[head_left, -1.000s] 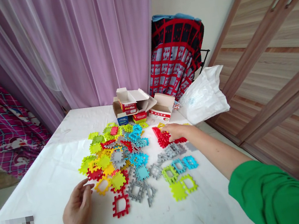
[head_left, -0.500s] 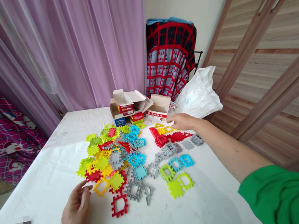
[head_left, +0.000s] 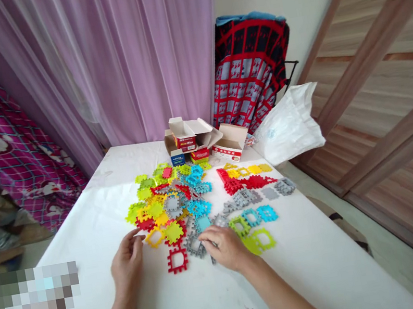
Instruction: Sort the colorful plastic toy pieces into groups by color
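My left hand [head_left: 128, 254] rests at the near-left edge of the pile, fingers loosely bent and apart, close to a yellow frame-shaped interlocking tile [head_left: 154, 238]. Over the pile's near-right side is my right hand [head_left: 225, 246], its fingers curled in toward the thumb above grey tiles [head_left: 195, 246]. What lies between those fingertips, if anything, is hidden. A red frame tile [head_left: 177, 260] lies in front, between my hands. Beyond them spreads the mixed pile of green, yellow, red, grey and blue tiles [head_left: 173, 206].
Sorted tiles lie on the right: yellow [head_left: 253, 170], red [head_left: 253, 182], grey [head_left: 270, 193], blue [head_left: 267, 213] and green [head_left: 265, 239]. Small open cardboard boxes [head_left: 228, 152] stand at the back, beside a white plastic bag [head_left: 288, 125]. A white cover lies over the table [head_left: 85, 233].
My right hand has come back from the yellow tiles at the far right to the near side of the pile. More of the yellow row now shows. My left hand stays beside the pile.
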Demonstrator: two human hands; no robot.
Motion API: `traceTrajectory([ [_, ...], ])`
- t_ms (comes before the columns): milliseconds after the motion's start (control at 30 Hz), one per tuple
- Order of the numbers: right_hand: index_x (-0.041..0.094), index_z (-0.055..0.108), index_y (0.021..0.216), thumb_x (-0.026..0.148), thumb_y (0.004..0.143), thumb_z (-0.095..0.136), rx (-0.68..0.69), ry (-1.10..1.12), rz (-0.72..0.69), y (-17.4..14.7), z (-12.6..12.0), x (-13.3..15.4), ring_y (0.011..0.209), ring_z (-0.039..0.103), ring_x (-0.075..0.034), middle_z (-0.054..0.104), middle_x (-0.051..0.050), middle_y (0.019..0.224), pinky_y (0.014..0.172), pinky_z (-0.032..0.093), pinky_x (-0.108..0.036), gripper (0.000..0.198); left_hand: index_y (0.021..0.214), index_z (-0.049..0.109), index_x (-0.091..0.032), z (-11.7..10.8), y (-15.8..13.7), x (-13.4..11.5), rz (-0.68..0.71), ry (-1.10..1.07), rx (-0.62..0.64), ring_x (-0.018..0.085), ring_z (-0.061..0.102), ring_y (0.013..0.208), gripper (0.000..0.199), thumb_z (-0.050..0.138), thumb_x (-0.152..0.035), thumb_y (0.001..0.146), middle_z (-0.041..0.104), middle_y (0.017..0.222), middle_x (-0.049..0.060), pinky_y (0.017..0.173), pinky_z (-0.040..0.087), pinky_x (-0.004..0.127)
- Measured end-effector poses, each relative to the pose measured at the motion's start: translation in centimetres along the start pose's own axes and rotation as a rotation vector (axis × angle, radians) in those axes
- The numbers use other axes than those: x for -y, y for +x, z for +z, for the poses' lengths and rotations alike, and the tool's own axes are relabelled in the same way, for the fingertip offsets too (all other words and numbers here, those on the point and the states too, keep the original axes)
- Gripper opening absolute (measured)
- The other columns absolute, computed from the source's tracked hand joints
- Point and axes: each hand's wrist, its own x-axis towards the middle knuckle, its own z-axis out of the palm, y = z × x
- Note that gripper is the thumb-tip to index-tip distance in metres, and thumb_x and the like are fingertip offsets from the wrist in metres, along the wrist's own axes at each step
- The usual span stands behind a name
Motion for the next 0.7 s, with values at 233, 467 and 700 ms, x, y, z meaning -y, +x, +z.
traceTrajectory([
  [233, 0.022, 0.068, 0.093, 0.018, 0.083, 0.054, -0.115, -0.013, -0.061, -1.3, 2.7, 1.1, 0.084, 0.063, -0.017, 0.071, -0.004, 0.088, 0.077, 0.048, -0.029, 0.017, 0.108, 0.061, -0.025, 0.4, -0.3, 0.4, -0.002, -0.055, -0.002, 0.019, 0.070, 0.083, 0.036, 0.047, -0.045, 0.081, 0.076, 0.092, 0.003, 0.076, 0.052, 0.029],
  [467, 0.028, 0.063, 0.110, 0.035, 0.076, 0.071, 0.157, -0.148, -0.177, -0.3, 2.6, 3.4, 0.113, 0.051, -0.025, 0.067, -0.002, 0.115, 0.094, 0.038, -0.041, 0.035, 0.108, 0.061, -0.025, 0.3, -0.6, 0.0, 0.007, -0.063, 0.016, 0.019, 0.070, 0.083, 0.034, 0.047, -0.043, 0.083, 0.076, 0.092, 0.002, 0.077, 0.052, 0.029],
  [700, 0.025, 0.065, 0.099, 0.029, 0.090, 0.056, 0.158, -0.203, -0.250, 1.8, 3.8, 3.7, 0.100, 0.057, -0.021, 0.072, -0.002, 0.095, 0.092, 0.037, -0.040, 0.013, 0.107, 0.063, -0.024, 0.2, -0.7, -0.3, 0.012, -0.076, 0.018, 0.018, 0.071, 0.083, 0.034, 0.048, -0.041, 0.081, 0.077, 0.090, 0.002, 0.076, 0.052, 0.028],
])
